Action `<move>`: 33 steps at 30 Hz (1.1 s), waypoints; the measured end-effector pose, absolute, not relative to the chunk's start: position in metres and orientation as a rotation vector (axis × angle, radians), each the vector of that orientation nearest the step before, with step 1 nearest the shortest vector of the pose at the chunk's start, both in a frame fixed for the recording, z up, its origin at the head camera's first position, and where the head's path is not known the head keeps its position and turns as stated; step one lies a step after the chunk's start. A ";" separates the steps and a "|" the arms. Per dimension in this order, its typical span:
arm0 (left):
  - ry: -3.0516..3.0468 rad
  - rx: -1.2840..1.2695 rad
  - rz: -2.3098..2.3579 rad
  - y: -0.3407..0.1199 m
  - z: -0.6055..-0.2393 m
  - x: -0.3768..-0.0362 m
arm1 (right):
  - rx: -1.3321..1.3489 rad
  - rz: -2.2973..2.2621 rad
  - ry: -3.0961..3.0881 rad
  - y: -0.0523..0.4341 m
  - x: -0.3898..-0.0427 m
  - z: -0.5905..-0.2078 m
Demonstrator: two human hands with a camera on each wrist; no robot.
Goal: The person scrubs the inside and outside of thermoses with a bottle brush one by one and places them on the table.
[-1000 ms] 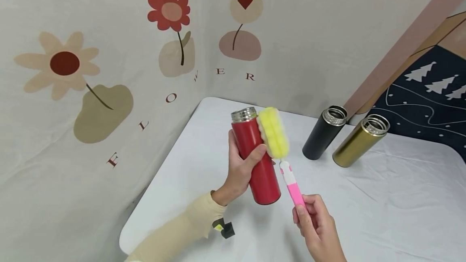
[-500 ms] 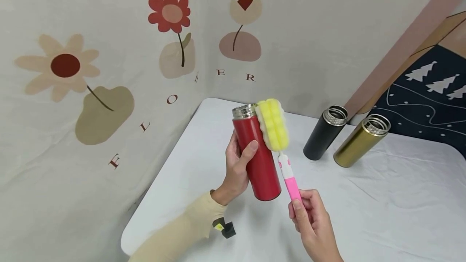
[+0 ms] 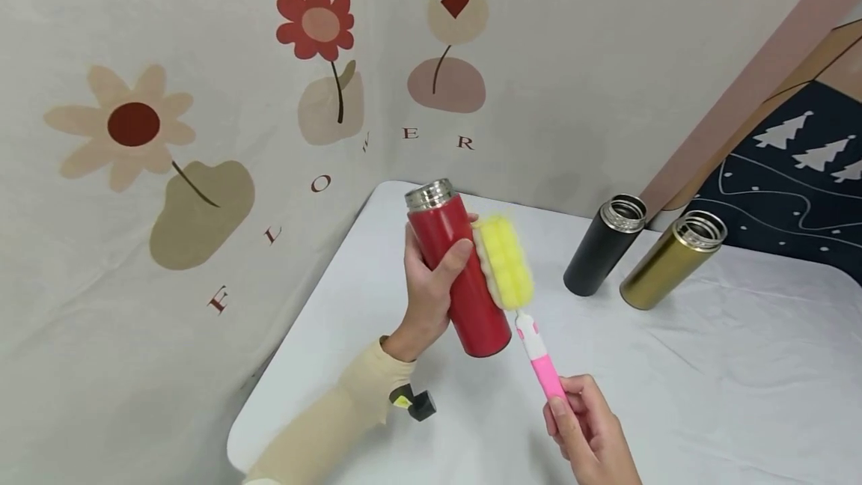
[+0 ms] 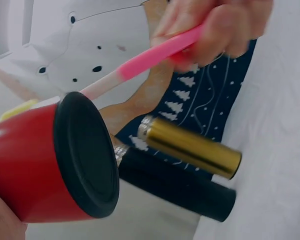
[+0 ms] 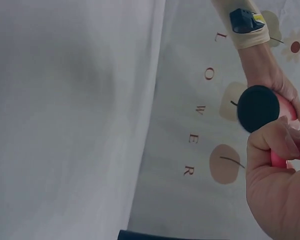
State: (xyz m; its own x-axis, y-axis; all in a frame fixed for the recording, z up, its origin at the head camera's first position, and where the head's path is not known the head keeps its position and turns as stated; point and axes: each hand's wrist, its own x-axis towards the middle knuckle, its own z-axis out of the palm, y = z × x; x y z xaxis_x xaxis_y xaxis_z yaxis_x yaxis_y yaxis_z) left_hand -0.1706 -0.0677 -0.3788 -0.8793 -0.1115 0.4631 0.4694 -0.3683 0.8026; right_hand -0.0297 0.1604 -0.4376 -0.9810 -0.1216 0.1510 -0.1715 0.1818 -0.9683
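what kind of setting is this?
Likely a staged tabletop, not a real kitchen: white-clothed table, flower-print backdrop, black bottle and gold bottle set out, no sink in view.

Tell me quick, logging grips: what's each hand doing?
Left hand: grips the red bottle.
Right hand: holds the sponge brush by its pink handle.

It looked like a staged corner of a home. A white-clothed table (image 3: 673, 395) filled the corner, its far left corner against a fabric backdrop (image 3: 202, 133) printed with flowers and "FLOWER"; a navy tree-patterned cloth (image 3: 795, 171) hung beyond its right edge.
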 end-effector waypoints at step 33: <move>-1.532 -0.420 -2.366 -0.061 -0.383 -0.156 | 0.184 1.938 -2.469 0.163 -0.032 -0.432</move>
